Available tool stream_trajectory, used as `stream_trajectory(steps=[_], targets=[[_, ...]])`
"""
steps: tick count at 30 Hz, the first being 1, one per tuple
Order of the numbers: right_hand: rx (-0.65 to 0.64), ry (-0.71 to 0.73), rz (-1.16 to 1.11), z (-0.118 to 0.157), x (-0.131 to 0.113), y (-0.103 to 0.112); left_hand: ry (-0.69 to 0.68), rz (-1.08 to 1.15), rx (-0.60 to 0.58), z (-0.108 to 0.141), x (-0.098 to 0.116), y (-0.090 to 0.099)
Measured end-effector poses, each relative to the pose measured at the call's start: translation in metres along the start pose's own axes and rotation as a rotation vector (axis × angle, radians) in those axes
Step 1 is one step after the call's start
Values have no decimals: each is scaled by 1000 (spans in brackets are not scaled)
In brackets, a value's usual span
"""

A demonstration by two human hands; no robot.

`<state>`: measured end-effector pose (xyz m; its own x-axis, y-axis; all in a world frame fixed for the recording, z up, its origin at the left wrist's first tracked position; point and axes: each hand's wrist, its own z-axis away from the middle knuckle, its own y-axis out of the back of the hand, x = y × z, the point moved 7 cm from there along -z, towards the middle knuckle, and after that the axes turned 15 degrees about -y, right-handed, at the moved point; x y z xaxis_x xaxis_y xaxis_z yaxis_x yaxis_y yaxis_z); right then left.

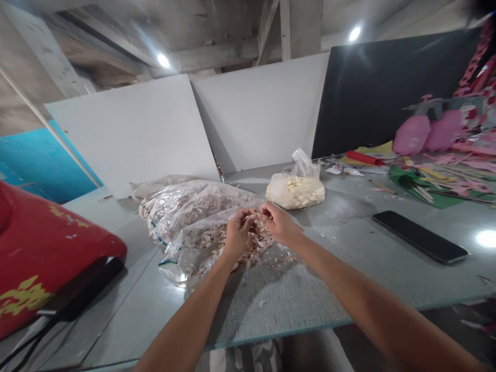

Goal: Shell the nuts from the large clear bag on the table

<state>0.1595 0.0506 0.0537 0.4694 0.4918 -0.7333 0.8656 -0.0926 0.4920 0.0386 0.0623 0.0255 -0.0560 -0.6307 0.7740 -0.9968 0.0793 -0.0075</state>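
My left hand (239, 230) and my right hand (279, 223) meet above an open clear plastic bag (180, 248). Fingertips of both are pinched together on a small pale piece that looks like a garlic clove (254, 214), mostly hidden by the fingers. Below them, a heap of dry pinkish-brown papery peel (251, 248) spills from the bag's mouth onto the table. Behind the hands stands a second clear bag (296, 191), its top gathered, full of cream-coloured pieces like peeled cloves.
A black phone (420, 236) lies on the grey table (279, 299) at right. A red and yellow object (58, 253) with a black cable fills the left. Pink spray bottles (413, 134), a red roll (364, 157) and craft scraps crowd the back right. White boards (263, 113) lean behind.
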Motion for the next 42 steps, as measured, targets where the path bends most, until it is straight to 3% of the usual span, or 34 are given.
stream_trajectory(steps=[8,14,19,25,31,34,39,42], targets=[[-32,-13,-34,-2,4,-2,-27,-146,20,1,4,5],[-11,-47,-144,-7,11,1,-51,-119,31,0,6,5],[99,118,-104,-3,-5,14,-90,-143,-26,-1,3,6],[-43,110,-138,-5,-5,8,-149,-346,-110,-3,7,14],[-86,52,-189,-7,-1,5,-197,-471,-171,-5,12,18],[-137,11,-218,-8,2,5,-188,-474,-184,-5,10,17],[-333,-41,-272,-7,5,0,-128,-429,-223,-4,2,14],[-361,-55,-289,-6,5,-1,-82,-359,-205,-3,-1,13]])
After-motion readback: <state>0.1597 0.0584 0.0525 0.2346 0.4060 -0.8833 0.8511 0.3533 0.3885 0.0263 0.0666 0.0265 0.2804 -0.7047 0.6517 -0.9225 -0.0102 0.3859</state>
